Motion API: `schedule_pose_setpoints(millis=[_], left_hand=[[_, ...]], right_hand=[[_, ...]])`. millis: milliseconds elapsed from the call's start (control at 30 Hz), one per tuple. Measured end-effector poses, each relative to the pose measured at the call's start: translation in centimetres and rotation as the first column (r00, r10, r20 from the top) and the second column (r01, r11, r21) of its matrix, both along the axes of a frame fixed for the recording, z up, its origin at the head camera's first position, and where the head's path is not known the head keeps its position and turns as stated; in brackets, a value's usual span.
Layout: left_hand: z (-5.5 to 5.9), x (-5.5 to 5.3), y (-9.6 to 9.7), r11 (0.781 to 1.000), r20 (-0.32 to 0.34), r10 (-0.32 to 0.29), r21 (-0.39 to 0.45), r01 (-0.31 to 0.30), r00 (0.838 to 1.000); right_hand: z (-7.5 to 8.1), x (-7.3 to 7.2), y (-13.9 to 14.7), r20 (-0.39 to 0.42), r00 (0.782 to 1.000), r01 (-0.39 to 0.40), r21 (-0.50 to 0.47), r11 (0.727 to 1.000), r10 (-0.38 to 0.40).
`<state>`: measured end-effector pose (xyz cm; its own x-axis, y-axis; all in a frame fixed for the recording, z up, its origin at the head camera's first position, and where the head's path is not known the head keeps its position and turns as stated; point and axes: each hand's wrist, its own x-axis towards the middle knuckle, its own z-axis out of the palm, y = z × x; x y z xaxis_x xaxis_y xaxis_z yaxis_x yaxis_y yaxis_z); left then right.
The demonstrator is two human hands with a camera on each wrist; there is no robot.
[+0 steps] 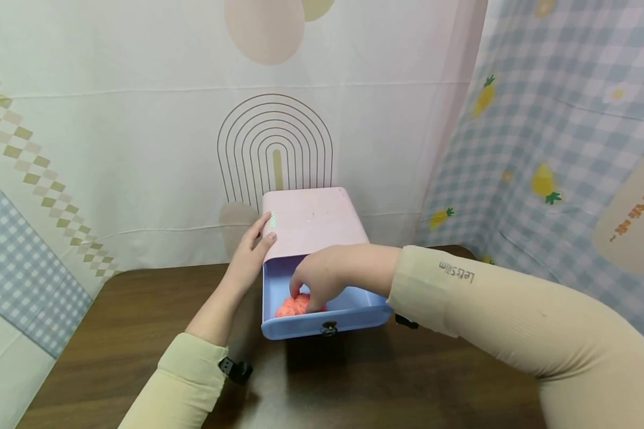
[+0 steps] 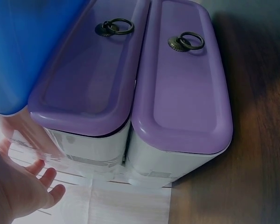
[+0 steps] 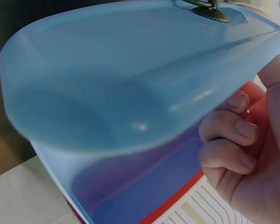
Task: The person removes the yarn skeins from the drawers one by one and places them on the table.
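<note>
A small drawer cabinet with a pink top (image 1: 313, 217) stands on the table, its blue top drawer (image 1: 279, 328) pulled out. Inside the drawer lies a soft, bumpy coral-orange bundle (image 1: 292, 305); its exact kind is unclear. My right hand (image 1: 322, 274) reaches down over the drawer front and grips this bundle with thumb and fingers. Its curled fingers (image 3: 228, 126) show behind the drawer front in the right wrist view, the bundle mostly hidden. My left hand (image 1: 249, 256) rests with spread fingers against the cabinet's upper left edge; the left wrist view also shows this hand (image 2: 18, 186).
Below the blue drawer, two purple drawers (image 2: 182, 93) with metal ring pulls are closed. The blue drawer's front carries a ring knob (image 1: 329, 328). A brown wooden table (image 1: 182, 298) lies beneath. Patterned cloth (image 1: 139, 149) hangs behind, and checked cloth (image 1: 542, 119) at the right.
</note>
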<state>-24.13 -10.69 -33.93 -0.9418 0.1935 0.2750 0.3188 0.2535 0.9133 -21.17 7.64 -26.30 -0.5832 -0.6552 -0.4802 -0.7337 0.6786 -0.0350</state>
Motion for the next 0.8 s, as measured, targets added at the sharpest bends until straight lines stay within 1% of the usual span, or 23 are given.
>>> schedule_pose_setpoints(millis=[200, 300, 433, 500, 667, 800], left_hand=[[-0.3, -0.2, -0.1, 1.000, -0.001, 0.004, -0.014, -0.004, 1.000], [-1.4, -1.2, -0.4, 1.000, 0.005, 0.007, -0.004, -0.007, 1.000], [-3.0, -2.5, -0.6, 1.000, 0.004, 0.015, 0.001, -0.015, 1.000], [-3.4, -2.7, -0.7, 1.000, -0.005, 0.021, -0.002, -0.021, 1.000], [-3.7, -2.8, -0.6, 1.000, -0.015, 0.031, 0.008, -0.030, 0.999], [-3.6, -2.8, -0.6, 0.999, -0.011, 0.029, 0.014, -0.029, 1.000]], right_hand=[[0.1, 0.2, 0.0, -0.011, 1.000, -0.029, -0.006, 1.000, 0.029], [0.2, 0.2, 0.2, -0.015, 0.999, -0.041, -0.009, 0.999, 0.041], [0.3, 0.1, 0.5, -0.010, 0.999, -0.033, -0.017, 0.999, 0.033], [0.3, -0.1, 0.7, -0.012, 0.999, -0.032, -0.021, 0.999, 0.032], [0.5, -0.5, 1.2, -0.021, 0.999, -0.028, -0.035, 0.999, 0.028], [0.7, -0.8, 2.0, -0.016, 1.000, -0.026, -0.064, 0.998, 0.026]])
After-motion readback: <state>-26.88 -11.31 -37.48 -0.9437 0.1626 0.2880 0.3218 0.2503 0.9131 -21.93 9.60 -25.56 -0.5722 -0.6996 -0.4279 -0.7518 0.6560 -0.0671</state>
